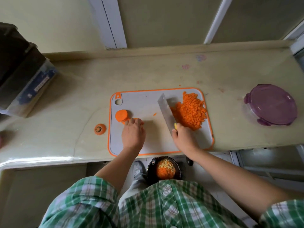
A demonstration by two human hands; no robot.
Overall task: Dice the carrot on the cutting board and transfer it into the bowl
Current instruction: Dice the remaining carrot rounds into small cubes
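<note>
One carrot chunk [121, 115] under left grip [133, 134]; knife [165, 111] right.

No lettering we can read, label strip [42, 83] on the left-hand box [19, 71] (print too blurred), pink smudges [185, 66] on the counter [82, 96] illegible.

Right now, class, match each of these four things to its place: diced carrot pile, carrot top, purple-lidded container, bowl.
Things:
1 diced carrot pile
2 carrot top
3 purple-lidded container
4 bowl

Places:
A on the counter, left of the cutting board
B below the counter's front edge
C on the right part of the cutting board
D on the counter, right of the board

Pairs: 1-C; 2-A; 3-D; 4-B
</note>
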